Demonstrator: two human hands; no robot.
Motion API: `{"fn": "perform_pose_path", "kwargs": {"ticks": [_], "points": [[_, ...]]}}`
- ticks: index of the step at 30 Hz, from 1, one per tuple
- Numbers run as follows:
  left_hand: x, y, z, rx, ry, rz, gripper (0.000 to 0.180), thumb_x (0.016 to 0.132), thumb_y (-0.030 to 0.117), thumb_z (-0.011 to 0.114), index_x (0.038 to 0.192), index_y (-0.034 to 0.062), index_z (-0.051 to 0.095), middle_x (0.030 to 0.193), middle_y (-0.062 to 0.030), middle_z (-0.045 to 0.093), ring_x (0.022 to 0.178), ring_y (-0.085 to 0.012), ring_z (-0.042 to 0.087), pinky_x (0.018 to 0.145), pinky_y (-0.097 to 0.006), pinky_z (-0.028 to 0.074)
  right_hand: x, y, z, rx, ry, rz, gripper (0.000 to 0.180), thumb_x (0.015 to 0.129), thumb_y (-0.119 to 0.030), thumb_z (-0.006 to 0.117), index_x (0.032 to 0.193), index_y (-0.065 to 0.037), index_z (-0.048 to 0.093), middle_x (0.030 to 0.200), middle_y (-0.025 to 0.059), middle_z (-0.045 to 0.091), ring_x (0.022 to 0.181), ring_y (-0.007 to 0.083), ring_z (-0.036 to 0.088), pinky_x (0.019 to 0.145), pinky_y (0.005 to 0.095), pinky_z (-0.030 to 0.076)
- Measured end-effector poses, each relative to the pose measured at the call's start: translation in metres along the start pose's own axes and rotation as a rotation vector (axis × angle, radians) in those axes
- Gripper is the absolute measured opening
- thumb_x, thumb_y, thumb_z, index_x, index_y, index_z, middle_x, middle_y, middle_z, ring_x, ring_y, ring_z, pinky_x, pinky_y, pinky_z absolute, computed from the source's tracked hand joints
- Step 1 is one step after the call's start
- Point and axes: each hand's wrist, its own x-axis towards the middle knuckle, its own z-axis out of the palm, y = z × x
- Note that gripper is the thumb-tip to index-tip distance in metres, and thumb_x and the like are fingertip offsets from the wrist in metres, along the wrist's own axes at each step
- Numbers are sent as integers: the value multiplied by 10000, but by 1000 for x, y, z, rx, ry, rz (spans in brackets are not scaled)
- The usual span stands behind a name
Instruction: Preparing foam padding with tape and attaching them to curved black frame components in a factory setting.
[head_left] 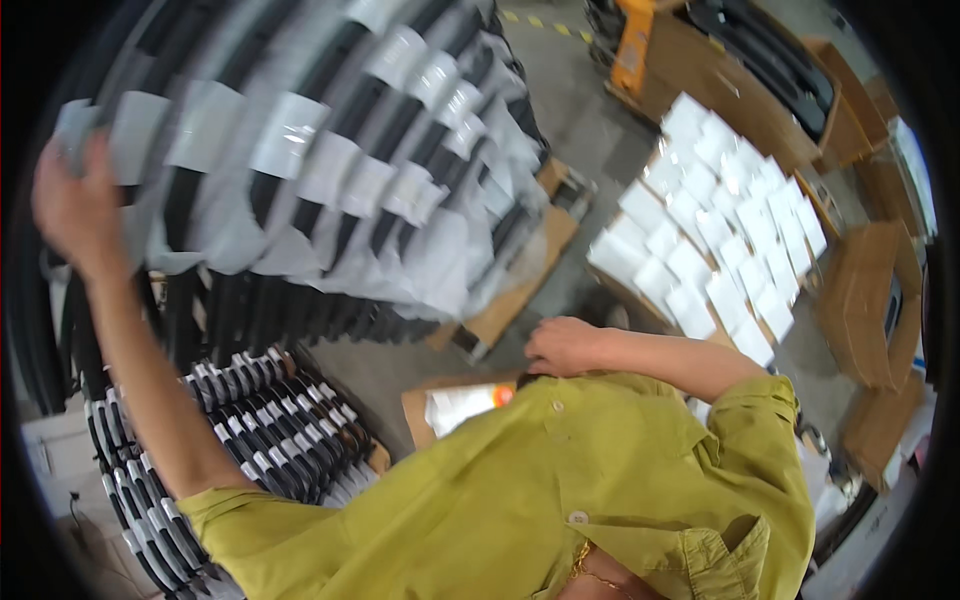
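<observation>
My left hand (75, 205) is raised high at the left and grips the end of a long black curved strip wrapped in clear plastic (200, 130). That strip lies on top of a tall stack of the same wrapped black strips (400, 170). My right hand (562, 347) is bent in front of my chest, fingers curled closed, resting above a cardboard piece with a white and orange packet (465, 403). Whether it grips anything is hidden. My yellow-green shirt (560, 480) fills the lower middle.
A lower stack of black strips with white end tags (250, 420) sits at the lower left. A pallet of white wrapped packets (715, 235) stands at the right, with cardboard boxes (870, 300) beyond it. Grey concrete floor (590, 130) runs between the stacks.
</observation>
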Motion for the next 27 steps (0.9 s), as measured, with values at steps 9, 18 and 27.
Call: {"fn": "perform_pose_path", "kwargs": {"ticks": [9,18,27], "points": [[-9,361,-249,-2236,-346,230,494,740,132,614,1171,21,400,1276,-178,338,1140,-333,386,923,-378,352,-61,109,-252,-949,332,667,142,686,-109,577,803,-82,652,865,88,632,857,251,592,698,357,475],[47,381,-292,-2529,-805,-1,279,732,73,580,977,13,461,947,-138,460,888,-304,474,757,-360,405,-187,174,-327,-984,674,924,87,698,-96,577,741,-66,647,805,111,631,824,254,607,672,355,495],[54,387,-343,-2724,-155,621,82,733,87,562,757,25,515,730,-123,504,745,-300,519,627,-369,400,-218,163,-350,-883,840,748,101,700,-112,576,729,-26,619,801,159,611,804,309,587,700,374,482]]}}
